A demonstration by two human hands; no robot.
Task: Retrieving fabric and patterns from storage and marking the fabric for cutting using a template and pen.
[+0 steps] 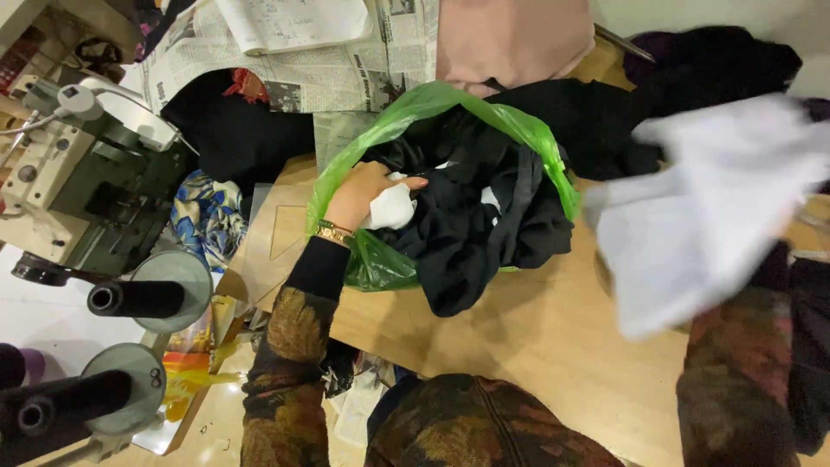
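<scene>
Left hand (pixel 359 197) reached into the green plastic bag (pixel 372 259) on the table (pixel 536 337), fingers (pixel 406 183) curled shut around a small white cloth scrap (pixel 389 207). The scrap sat right under the fingers, at the bag's left inner edge, touching the black fabric (pixel 471 225) heaped inside. Scrap looked crumpled, soft, matte white. Bag was thin, glossy, translucent green, mouth wide open, rim wrinkled. Black fabric was dark, folded in loose lumps, spilling over the bag's front edge onto the table. A gold watch (pixel 333 232) sat on the left wrist above a patterned brown sleeve.

Right hand was hidden behind a large white cloth (pixel 700 216), blurred, lifted above the table's right side; its fingers' grip could not be told. Table was smooth light wood. Newspaper (pixel 346 73) lay behind the bag, a sewing machine (pixel 78 164) stood far left, with dark thread cones (pixel 134 298) near it.
</scene>
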